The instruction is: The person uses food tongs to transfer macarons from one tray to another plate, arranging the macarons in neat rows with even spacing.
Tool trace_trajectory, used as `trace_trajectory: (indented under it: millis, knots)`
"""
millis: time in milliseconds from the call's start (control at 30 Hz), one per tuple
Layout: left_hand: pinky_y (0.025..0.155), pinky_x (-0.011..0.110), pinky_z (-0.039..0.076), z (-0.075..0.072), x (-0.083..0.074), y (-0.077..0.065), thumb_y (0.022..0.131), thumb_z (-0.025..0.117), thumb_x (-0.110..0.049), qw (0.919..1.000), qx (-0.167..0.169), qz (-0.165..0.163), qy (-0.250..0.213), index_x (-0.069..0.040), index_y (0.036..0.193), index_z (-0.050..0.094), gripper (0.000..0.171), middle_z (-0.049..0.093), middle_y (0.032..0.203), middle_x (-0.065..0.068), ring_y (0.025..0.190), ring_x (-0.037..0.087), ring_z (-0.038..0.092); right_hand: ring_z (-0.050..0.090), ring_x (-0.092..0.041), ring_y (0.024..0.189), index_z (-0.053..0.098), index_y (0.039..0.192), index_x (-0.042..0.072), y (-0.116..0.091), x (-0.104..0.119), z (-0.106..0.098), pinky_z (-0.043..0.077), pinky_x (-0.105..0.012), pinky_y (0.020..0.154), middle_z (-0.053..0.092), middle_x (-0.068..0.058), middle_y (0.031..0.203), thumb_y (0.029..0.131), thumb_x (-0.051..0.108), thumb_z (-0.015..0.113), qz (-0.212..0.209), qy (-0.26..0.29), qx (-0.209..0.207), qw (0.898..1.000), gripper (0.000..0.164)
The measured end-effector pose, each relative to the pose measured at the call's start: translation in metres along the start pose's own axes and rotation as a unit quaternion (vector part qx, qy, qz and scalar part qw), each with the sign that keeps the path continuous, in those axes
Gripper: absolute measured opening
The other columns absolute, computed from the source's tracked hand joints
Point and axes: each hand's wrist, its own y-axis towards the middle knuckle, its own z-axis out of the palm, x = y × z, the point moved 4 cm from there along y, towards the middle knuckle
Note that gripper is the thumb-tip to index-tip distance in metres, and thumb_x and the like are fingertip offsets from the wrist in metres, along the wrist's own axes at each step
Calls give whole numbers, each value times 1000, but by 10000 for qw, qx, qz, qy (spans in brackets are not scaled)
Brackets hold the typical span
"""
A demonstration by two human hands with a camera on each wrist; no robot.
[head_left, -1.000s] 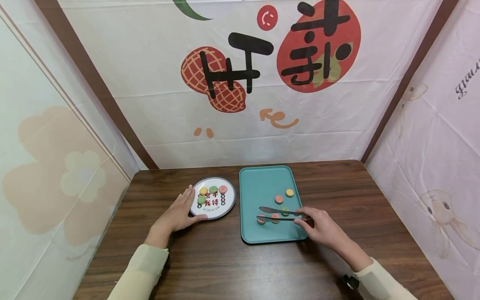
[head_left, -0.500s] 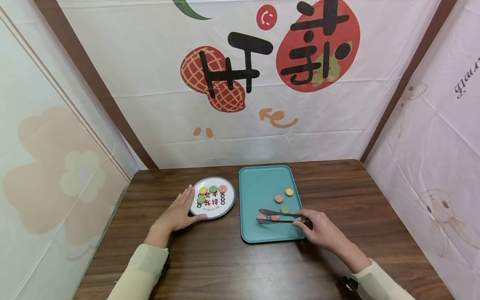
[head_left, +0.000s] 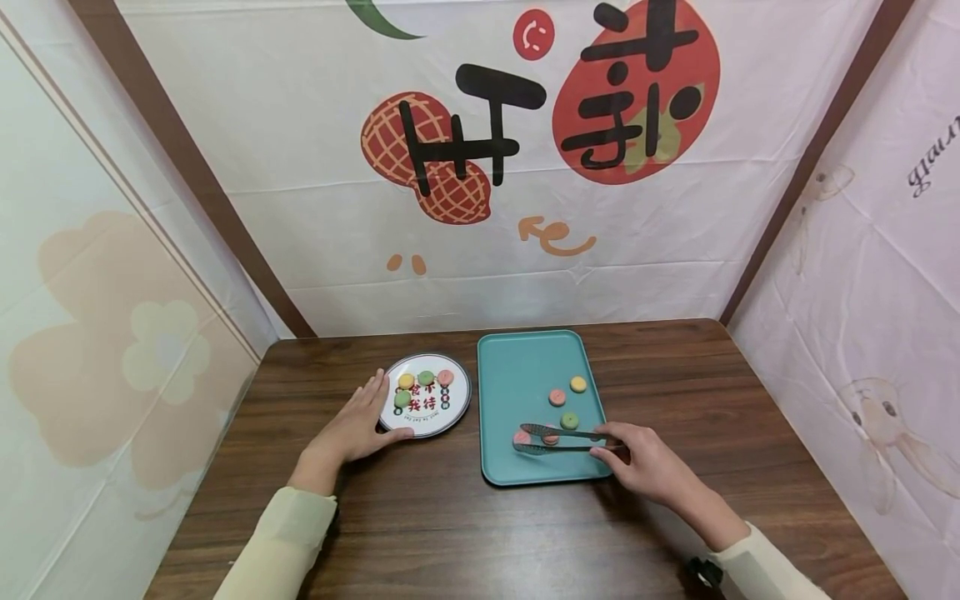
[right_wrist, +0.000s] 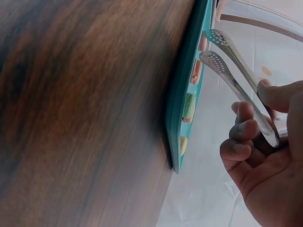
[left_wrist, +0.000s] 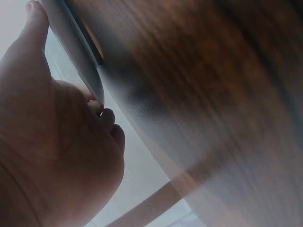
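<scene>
My right hand (head_left: 648, 462) holds metal tongs (right_wrist: 232, 71) between thumb and fingers, over the teal tray (head_left: 517, 358). The two perforated tong tips stand apart, near a pink macaron (head_left: 521, 437) and a second pink macaron (head_left: 551, 438), which the tongs partly cover. A green macaron (head_left: 569, 421) sits just behind the tongs. Farther back lie a pink macaron (head_left: 557, 397) and a yellow macaron (head_left: 578, 384). My left hand (head_left: 352, 425) rests against the left rim of a white plate (head_left: 457, 417), fingers extended and thumb at the front edge.
On the plate are a yellow macaron (head_left: 406, 381), a green macaron (head_left: 426, 378), another green macaron (head_left: 402, 400) and a pink macaron (head_left: 446, 377). Plate and tray stand side by side on a dark wooden table (head_left: 420, 517). Printed cloth (head_left: 315, 208) hangs behind and at both sides.
The tong tips have shifted slightly toward the table's front edge and still stand apart. The left hand, plate and macarons look unmoved.
</scene>
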Motion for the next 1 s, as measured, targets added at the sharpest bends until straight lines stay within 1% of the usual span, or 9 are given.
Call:
trace_trajectory:
  millis: [133,200,300,533,767,1000]
  knots:
    - [133,60,15,0,1,0,94,62,-78,10000,27,-27,-6,7,169,9,125,4,178,26,164,43,10,61,4,71,73,123,-4,-1,1,0,57,-25,62,74,3,91,104,18,74,-4,23,93,10000,29]
    - [133,60,15,0,1,0,94,62,-78,10000,29,-25,-9,7,169,10,125,4,178,26,164,43,10,62,4,72,73,123,-4,-1,1,1,58,-25,62,74,5,91,104,17,75,-23,10,95,10000,29]
    - [133,60,15,0,1,0,94,62,-78,10000,28,-14,2,7,169,10,125,4,178,26,164,43,10,62,4,72,73,123,-4,-1,1,2,58,-25,62,74,5,91,103,16,75,-73,17,82,9999,28]
    - [133,60,14,1,2,0,95,62,-78,10000,23,12,-10,7,169,9,124,4,178,26,164,43,10,62,4,71,73,122,-4,-1,-1,4,58,-25,62,75,2,91,104,16,74,-196,95,65,9997,26]
    - [134,58,14,3,3,1,95,62,-78,10000,-17,28,34,7,169,9,124,4,178,25,165,42,10,66,2,75,73,122,-3,-2,-2,4,59,-25,63,75,1,93,105,17,73,-236,162,49,9996,26]
    - [133,59,15,4,3,1,94,63,-78,10000,31,27,8,6,169,8,125,3,178,25,165,42,9,65,0,73,73,123,-4,-1,-3,5,58,-25,62,75,-2,92,106,18,71,-262,246,-17,9994,28]
